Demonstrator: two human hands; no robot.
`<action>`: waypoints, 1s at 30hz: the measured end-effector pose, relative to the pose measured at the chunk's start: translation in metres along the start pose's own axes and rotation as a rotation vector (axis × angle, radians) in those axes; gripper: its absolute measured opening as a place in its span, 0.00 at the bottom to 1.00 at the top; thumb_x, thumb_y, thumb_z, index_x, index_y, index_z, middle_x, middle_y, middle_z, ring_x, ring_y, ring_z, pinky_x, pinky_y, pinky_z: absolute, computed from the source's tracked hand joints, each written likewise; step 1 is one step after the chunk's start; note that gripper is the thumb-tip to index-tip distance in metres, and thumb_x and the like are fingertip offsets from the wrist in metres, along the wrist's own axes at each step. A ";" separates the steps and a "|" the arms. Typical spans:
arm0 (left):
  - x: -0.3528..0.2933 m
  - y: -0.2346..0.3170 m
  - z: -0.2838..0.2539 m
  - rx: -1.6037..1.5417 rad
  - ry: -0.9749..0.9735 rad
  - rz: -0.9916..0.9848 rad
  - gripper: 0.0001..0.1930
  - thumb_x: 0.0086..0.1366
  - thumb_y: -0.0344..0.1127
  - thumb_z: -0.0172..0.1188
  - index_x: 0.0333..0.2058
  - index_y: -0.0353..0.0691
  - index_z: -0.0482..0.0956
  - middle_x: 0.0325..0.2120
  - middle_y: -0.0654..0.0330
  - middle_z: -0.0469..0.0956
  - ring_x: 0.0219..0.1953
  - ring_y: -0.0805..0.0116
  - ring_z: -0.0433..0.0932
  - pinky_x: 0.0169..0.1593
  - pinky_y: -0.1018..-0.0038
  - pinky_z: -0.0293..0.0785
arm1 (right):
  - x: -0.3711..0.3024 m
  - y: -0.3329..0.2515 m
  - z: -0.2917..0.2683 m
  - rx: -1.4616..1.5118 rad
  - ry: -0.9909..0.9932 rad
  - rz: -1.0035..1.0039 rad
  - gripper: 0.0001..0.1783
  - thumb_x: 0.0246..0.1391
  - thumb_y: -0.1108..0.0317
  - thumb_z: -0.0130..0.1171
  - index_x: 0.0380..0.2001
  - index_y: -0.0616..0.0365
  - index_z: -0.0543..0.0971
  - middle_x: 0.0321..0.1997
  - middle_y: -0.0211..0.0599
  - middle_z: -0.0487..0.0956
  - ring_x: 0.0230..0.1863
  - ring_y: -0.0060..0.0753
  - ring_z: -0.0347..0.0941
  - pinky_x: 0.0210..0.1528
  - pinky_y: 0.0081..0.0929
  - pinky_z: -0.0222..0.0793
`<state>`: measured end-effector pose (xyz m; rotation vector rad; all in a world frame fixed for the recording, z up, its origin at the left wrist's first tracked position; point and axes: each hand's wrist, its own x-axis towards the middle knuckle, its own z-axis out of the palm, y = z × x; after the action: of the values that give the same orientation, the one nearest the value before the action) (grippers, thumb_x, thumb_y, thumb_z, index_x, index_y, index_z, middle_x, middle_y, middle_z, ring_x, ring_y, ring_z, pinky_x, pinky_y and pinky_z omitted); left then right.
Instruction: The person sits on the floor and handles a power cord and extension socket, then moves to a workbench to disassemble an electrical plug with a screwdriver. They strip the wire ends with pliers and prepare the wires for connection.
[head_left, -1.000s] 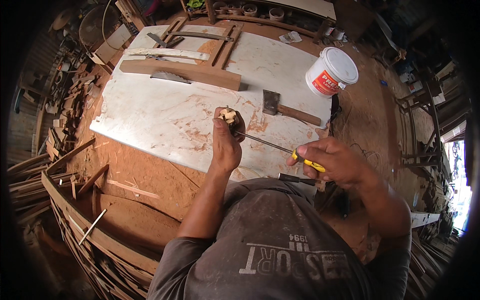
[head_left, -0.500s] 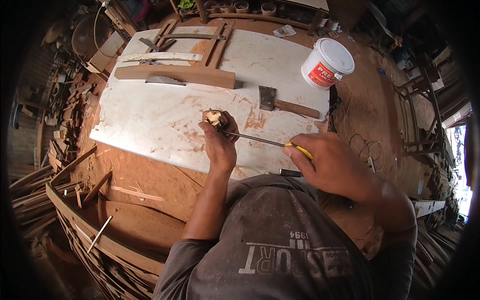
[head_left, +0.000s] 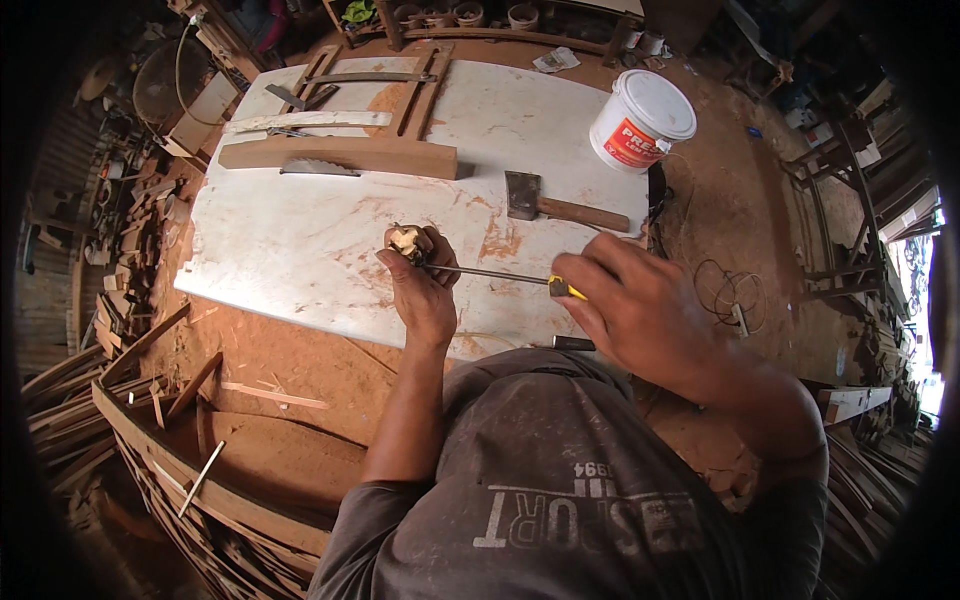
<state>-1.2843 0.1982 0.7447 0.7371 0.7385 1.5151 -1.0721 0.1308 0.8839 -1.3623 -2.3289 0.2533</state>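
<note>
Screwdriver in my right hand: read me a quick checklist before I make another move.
1. Right hand closed around the yellow handle of the screwdriver: ok.
2. Left hand gripping the small pale-faced piece: ok.
3. Screwdriver tip properly placed: cannot tell; the left hand hides it.
4. Left hand well clear of the shaft: not ok; in this view the shaft runs right up to its fingers.
5. Wooden-handled tool lying apart from both hands: ok.
</note>
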 end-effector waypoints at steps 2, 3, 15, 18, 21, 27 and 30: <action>-0.002 0.000 -0.001 0.052 -0.016 0.012 0.30 0.72 0.73 0.34 0.34 0.50 0.64 0.23 0.71 0.58 0.24 0.78 0.53 0.27 0.79 0.48 | 0.009 -0.002 -0.006 0.002 -0.244 0.222 0.12 0.63 0.62 0.62 0.41 0.60 0.79 0.31 0.45 0.81 0.34 0.54 0.80 0.37 0.46 0.74; -0.002 0.000 0.001 0.069 -0.028 0.018 0.30 0.73 0.73 0.34 0.34 0.50 0.64 0.23 0.71 0.58 0.24 0.78 0.53 0.27 0.79 0.48 | 0.011 0.001 -0.009 0.041 -0.310 0.251 0.12 0.63 0.61 0.62 0.42 0.59 0.79 0.32 0.45 0.80 0.34 0.54 0.79 0.38 0.46 0.74; 0.004 -0.011 -0.007 0.181 -0.088 0.076 0.30 0.74 0.71 0.31 0.38 0.47 0.62 0.24 0.70 0.62 0.22 0.82 0.53 0.25 0.81 0.50 | 0.013 0.015 -0.006 0.109 -0.518 0.377 0.14 0.61 0.60 0.65 0.44 0.59 0.81 0.40 0.46 0.82 0.39 0.52 0.79 0.44 0.45 0.72; 0.000 -0.010 -0.007 0.141 -0.011 0.018 0.30 0.74 0.71 0.33 0.37 0.49 0.66 0.22 0.70 0.60 0.23 0.78 0.54 0.27 0.79 0.50 | 0.001 0.020 0.007 0.196 -0.172 0.121 0.14 0.61 0.60 0.65 0.43 0.59 0.81 0.39 0.47 0.83 0.39 0.53 0.79 0.44 0.45 0.73; 0.000 -0.008 -0.005 0.125 -0.056 0.017 0.30 0.74 0.71 0.33 0.37 0.50 0.66 0.22 0.70 0.60 0.23 0.78 0.53 0.27 0.79 0.50 | 0.004 0.018 0.009 0.161 -0.115 0.200 0.13 0.62 0.60 0.64 0.41 0.59 0.82 0.38 0.48 0.84 0.38 0.53 0.80 0.43 0.45 0.73; -0.002 -0.011 -0.013 0.204 -0.100 0.004 0.31 0.74 0.71 0.30 0.41 0.47 0.62 0.22 0.72 0.61 0.22 0.82 0.53 0.25 0.81 0.50 | -0.001 0.025 0.013 0.232 -0.166 0.111 0.14 0.62 0.59 0.63 0.42 0.58 0.80 0.37 0.48 0.83 0.40 0.53 0.79 0.42 0.45 0.72; -0.002 -0.015 -0.011 0.185 -0.079 -0.029 0.32 0.74 0.72 0.30 0.40 0.46 0.62 0.22 0.72 0.61 0.22 0.82 0.53 0.25 0.81 0.50 | 0.001 0.014 0.009 0.116 -0.128 0.212 0.14 0.63 0.60 0.62 0.43 0.59 0.80 0.37 0.49 0.82 0.39 0.52 0.78 0.42 0.44 0.72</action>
<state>-1.2845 0.1966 0.7257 0.9156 0.8342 1.3958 -1.0651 0.1390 0.8707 -1.5758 -2.2302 0.5454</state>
